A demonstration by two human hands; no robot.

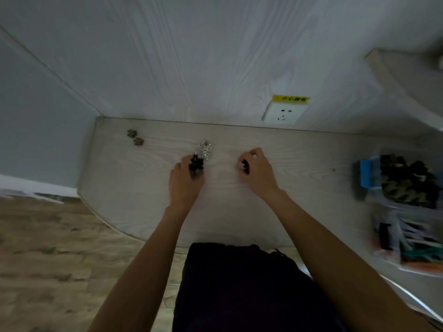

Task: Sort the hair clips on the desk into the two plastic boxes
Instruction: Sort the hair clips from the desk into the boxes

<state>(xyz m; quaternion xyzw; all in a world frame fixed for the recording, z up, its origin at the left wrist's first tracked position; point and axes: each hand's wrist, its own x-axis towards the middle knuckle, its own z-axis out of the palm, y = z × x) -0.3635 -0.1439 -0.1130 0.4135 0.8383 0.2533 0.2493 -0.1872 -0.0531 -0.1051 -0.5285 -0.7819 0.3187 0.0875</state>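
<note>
Gathering is in hand — black clips (196, 164) are gripped by the left hand (185, 180), a pale clip (240, 166) pinched by the right hand (256, 171); carrying to the boxes (405, 188) is called for next.

It looked like a room in a home, perhaps a bedroom or dormitory corner. A pale wood-grain desk (143, 188) with a rounded corner stood against a matching wood-grain wall panel (191, 56). At about one o'clock a white wall socket (284, 113) carried a yellow warning sticker (291, 98). At eight o'clock lay brown wood-look flooring (48, 248), and a plain painted wall (36, 116) rose at ten o'clock. At three o'clock, blurred plastic boxes (407, 212) held small personal items.
</note>
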